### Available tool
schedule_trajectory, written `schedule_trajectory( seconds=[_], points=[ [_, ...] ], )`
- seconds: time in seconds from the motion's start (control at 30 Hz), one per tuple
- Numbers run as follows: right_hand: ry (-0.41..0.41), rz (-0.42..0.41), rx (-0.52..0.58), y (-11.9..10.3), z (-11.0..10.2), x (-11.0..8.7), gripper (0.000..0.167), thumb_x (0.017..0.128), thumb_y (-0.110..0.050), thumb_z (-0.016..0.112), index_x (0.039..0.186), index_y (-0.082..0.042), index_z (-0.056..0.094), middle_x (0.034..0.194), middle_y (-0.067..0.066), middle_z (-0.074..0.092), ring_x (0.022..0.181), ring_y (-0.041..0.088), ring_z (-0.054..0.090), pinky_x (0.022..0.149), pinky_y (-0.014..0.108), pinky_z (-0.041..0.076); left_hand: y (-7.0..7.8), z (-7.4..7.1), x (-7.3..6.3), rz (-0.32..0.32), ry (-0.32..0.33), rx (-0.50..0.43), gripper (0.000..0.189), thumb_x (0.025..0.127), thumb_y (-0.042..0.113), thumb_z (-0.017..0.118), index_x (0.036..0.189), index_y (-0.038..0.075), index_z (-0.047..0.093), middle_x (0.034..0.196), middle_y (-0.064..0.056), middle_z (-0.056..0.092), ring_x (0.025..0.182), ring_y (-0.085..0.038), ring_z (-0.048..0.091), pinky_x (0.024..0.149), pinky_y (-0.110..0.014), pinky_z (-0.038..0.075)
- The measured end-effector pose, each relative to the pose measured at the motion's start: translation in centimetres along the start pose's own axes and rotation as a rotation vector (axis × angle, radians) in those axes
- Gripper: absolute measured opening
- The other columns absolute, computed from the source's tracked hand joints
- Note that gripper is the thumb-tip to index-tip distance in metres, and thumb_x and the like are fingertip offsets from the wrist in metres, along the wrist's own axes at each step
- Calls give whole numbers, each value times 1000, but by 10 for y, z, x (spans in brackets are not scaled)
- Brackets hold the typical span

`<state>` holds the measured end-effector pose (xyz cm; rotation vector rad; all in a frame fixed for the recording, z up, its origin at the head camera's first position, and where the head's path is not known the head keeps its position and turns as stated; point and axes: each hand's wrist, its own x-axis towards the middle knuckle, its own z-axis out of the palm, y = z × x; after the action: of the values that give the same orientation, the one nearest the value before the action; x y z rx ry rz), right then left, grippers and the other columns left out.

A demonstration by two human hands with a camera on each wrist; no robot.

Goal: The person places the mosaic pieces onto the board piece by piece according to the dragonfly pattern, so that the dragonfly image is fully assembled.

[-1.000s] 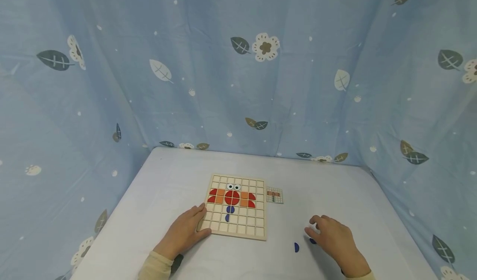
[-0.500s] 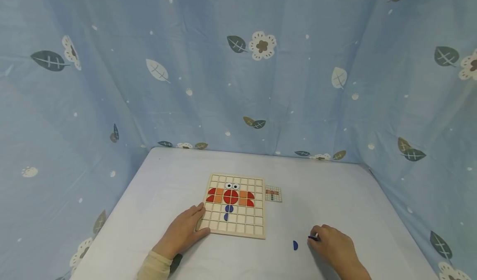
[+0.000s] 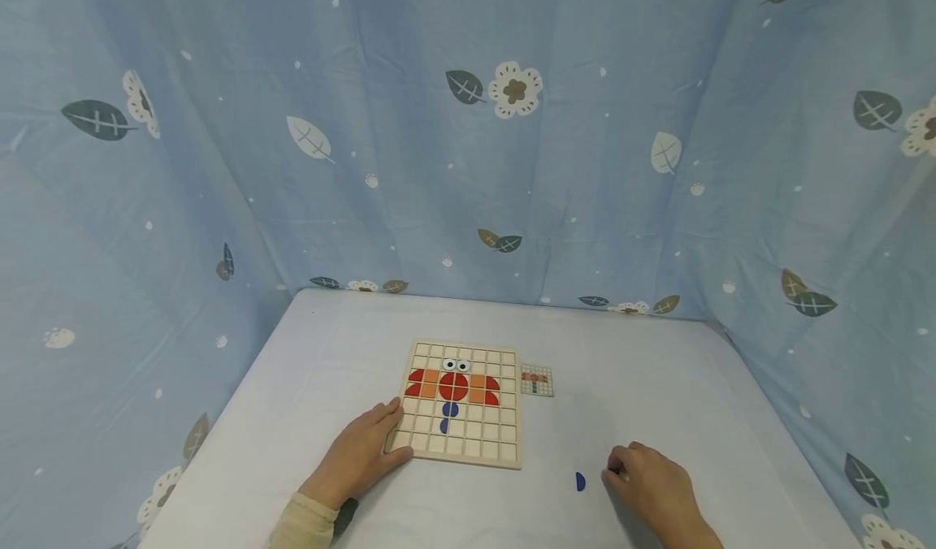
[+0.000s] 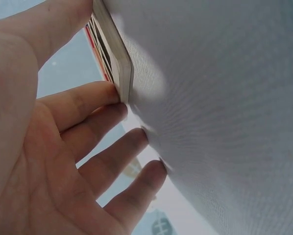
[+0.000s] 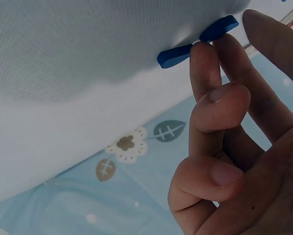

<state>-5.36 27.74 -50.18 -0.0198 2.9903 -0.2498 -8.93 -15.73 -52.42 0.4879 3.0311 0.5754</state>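
Note:
My left hand (image 3: 361,453) holds the near-left corner of a wooden grid board (image 3: 486,449), with fingers along its left side and thumb at the front edge. Red, orange, white-eyed and blue pieces form a figure on it. My right hand (image 3: 653,484) is low over the table, right of the board, fingers curled. In the right wrist view, one blue half-circle piece (image 5: 220,28) is between its thumb and forefinger. A second blue half-circle piece (image 5: 175,56) lies against the middle fingertip. Another blue half-circle (image 3: 580,481) lies on the table left of the hand.
A small pattern card (image 3: 537,380) lies against the board's right side. The white table (image 3: 629,378) is bordered by a blue leaf-print curtain (image 3: 409,192) at the back and both sides.
My right hand has come down and closed its fingers at the blue piece beneath it, which showed at the fingertips half a second ago. The left hand stays on the board.

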Motion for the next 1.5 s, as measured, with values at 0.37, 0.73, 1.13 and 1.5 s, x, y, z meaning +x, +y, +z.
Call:
schedule_trajectory(
  seconds=[0.37, 0.73, 1.13, 1.5],
  points=[
    [-10, -4, -11, -2, 0, 2, 13, 79, -20, 86, 80, -21, 73, 72, -7, 58, 66, 10, 56, 63, 38, 57, -3, 3, 0, -15, -8, 8, 76, 89, 48, 75, 144, 0, 55, 153, -12, 49, 139, -36, 47, 114, -51, 40],
    [49, -80, 19, -3, 2, 2, 16, 76, -17, 87, 78, -26, 73, 74, -11, 59, 67, 8, 56, 60, 34, 55, -3, 3, -1, -13, -6, -8, 75, 89, 48, 76, 143, -1, 56, 152, -12, 49, 139, -37, 47, 113, -52, 41],
    [182, -162, 13, -10, -1, 9, 16, 74, -17, 87, 79, -23, 73, 76, -9, 61, 65, 7, 56, 53, 28, 50, -5, 4, 0, -2, 4, -4, 75, 89, 49, 75, 143, 0, 56, 152, -12, 50, 139, -36, 47, 113, -52, 41],
    [339, -304, -43, -30, -7, 23, 19, 72, -22, 90, 81, -24, 74, 84, -9, 65, 67, 5, 56, 53, 20, 48, -4, 4, 0, 1, 8, -9, 75, 89, 48, 75, 143, 0, 56, 152, -12, 50, 139, -36, 47, 114, -51, 41]
  ],
)
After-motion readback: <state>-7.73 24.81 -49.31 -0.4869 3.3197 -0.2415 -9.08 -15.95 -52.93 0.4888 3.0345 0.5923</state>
